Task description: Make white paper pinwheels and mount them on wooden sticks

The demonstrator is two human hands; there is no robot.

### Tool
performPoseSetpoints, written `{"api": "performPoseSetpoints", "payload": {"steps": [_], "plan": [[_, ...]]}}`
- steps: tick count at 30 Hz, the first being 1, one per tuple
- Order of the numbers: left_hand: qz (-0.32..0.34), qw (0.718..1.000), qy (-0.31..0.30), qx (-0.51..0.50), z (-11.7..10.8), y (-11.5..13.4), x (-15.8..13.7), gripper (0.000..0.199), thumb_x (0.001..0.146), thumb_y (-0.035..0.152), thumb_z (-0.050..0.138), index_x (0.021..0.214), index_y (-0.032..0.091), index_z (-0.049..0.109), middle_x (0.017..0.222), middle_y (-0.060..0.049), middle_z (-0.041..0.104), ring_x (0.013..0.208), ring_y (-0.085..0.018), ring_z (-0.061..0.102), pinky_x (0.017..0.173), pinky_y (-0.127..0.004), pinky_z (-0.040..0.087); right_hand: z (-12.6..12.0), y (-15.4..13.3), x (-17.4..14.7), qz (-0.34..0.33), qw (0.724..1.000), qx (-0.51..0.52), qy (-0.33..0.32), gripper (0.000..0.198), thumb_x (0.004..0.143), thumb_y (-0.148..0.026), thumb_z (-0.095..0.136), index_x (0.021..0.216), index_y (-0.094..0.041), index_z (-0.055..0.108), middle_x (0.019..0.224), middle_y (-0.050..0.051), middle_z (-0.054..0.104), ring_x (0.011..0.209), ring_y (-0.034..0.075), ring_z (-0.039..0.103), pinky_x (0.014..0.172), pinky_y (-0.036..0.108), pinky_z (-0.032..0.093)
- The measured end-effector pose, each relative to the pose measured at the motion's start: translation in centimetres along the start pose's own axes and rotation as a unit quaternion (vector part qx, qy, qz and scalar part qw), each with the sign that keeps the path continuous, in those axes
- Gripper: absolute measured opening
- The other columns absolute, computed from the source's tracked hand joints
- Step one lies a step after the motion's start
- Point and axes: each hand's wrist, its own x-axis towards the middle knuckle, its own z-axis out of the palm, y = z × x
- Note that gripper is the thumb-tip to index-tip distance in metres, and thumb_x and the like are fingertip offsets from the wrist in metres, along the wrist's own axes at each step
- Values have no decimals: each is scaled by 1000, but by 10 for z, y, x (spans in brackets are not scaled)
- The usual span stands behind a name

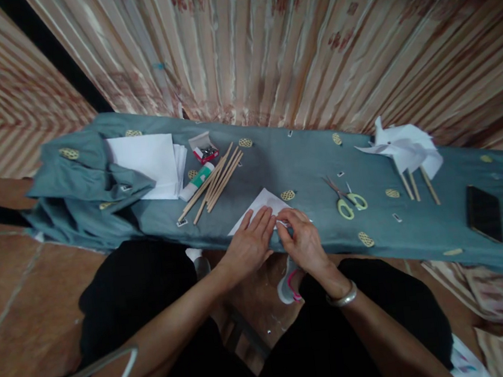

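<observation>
A white sheet of paper (264, 200), its visible part a triangle pointing away from me, lies at the table's front edge. My left hand (252, 240) rests flat on it with the fingers stretched out. Close beside, my right hand (301, 235) has its thumb and fingers pinched together at the paper's lower right part; a small white bit of paper shows at the fingertips. The paper's near edge is mostly hidden under both hands. To the right of the hands lie scissors (344, 198) with yellow-green handles, their blades apart.
Left on the cloth-covered table (274, 149) are a stack of white paper (143, 158), an open red box (204, 148) of small metal pieces, a green-and-white tube (197, 181) and several wooden sticks (214, 180). Right are white paper pinwheels (405, 145) on sticks and a dark phone (484, 213).
</observation>
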Motion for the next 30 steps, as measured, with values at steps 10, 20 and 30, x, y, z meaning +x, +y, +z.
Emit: {"api": "performPoseSetpoints", "payload": {"steps": [10,20,30], "plan": [[-8,999,14,34,2,-5,-13,54,92,14,39,144,3,36,154,-22,35,146,-28,27,118,-46,25,9,2,0,17,1000,16,16,5,86,-26,54,82,-24,54,89,6,63,91,23,59,88,39,47],[-60,997,-2,51,-5,-27,-60,70,83,13,47,150,6,28,157,-20,29,149,-28,21,119,-50,20,0,22,-11,34,999,6,37,9,87,-25,51,80,-22,57,103,11,65,100,26,57,93,43,44],[-87,995,13,53,-8,-32,-81,70,82,13,47,150,7,30,158,-18,29,148,-29,24,119,-54,20,-26,60,-17,92,991,-21,97,11,81,-27,51,70,-24,54,85,7,65,90,25,57,90,42,44]]}}
